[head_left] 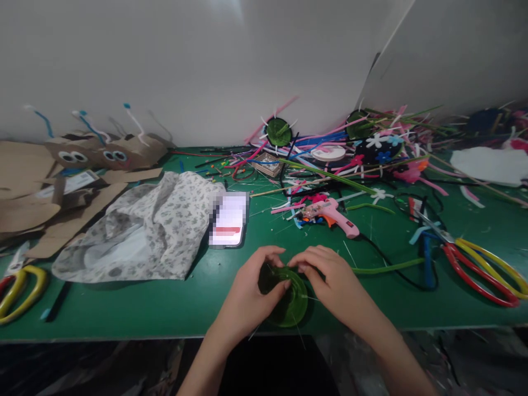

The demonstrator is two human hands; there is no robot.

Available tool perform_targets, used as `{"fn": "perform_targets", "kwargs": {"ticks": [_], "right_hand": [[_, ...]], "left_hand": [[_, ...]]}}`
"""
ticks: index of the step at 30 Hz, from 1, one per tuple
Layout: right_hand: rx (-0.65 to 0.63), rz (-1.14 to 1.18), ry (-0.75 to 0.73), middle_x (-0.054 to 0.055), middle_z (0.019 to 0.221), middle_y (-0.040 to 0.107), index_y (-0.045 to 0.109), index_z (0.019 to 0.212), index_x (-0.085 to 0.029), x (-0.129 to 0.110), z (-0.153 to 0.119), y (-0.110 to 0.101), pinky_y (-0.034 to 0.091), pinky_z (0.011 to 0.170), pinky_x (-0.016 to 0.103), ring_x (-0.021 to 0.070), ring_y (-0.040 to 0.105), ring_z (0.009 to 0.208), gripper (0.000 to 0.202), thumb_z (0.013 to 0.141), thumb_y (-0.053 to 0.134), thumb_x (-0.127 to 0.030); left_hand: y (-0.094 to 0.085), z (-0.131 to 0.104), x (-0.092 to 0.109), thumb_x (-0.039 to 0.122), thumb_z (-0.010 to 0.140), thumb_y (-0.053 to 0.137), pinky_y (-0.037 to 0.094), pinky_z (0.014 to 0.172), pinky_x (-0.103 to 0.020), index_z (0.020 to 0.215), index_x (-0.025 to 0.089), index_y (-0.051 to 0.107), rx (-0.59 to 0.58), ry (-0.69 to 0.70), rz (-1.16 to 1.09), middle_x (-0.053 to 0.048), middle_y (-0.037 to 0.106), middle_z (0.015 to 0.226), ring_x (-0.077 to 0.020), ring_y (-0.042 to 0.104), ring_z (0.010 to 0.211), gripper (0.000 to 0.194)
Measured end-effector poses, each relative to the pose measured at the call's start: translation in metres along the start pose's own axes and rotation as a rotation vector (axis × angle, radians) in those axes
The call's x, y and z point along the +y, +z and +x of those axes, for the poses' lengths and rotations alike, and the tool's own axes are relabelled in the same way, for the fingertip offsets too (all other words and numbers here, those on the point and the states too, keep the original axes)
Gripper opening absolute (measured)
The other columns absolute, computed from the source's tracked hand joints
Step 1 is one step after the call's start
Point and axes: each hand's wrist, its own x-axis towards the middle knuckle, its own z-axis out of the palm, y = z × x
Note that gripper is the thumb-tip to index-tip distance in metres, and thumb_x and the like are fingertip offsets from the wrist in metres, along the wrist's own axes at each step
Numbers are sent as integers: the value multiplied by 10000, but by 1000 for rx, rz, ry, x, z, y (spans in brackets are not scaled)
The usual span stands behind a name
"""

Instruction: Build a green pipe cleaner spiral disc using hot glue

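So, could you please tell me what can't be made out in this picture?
All in the head view:
- Green coil: left part, hidden by the left hand.
- Whatever the right hand may pinch: hidden by its fingers.
- Phone: screen text, pixelated.
- Leftmost scissors: red handle, cut off by the left edge.

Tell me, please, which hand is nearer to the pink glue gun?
The right hand. It is just on the near side of the pink glue gun; the left hand is farther off, to the left, at the green coil.
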Motion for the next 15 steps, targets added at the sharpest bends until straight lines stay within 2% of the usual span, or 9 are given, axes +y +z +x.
{"fn": "perform_targets", "kwargs": {"ticks": [4, 8, 15], "right_hand": [[-10, 1, -1, -18, 879, 649, 623, 908, -245, -2, 0, -2, 380, 780, 335, 170, 539, 853, 264, 892, 441, -54], [-29, 16, 23, -19, 896, 657, 628, 914, -248, -5, 1, -5, 393, 790, 335, 168, 552, 871, 237, 903, 458, -84], [-56, 13, 109, -3, 965, 665, 631, 988, -264, -2, -4, -12, 443, 818, 349, 183, 582, 930, 156, 915, 504, -208]], "left_hand": [[0, 1, -1, 103, 777, 676, 432, 906, -280, 1182, 275, 498, -21, -15, -50, 20, 601, 973, -152, 584, 962, 475], [0, 5, -1, 113, 802, 665, 442, 853, -263, 1143, 271, 515, 7, -11, -69, 38, 609, 892, -140, 599, 889, 405], [1, 6, -2, 97, 810, 641, 448, 817, -254, 1105, 263, 530, 34, 11, -38, 37, 613, 881, -136, 602, 867, 356]]}}
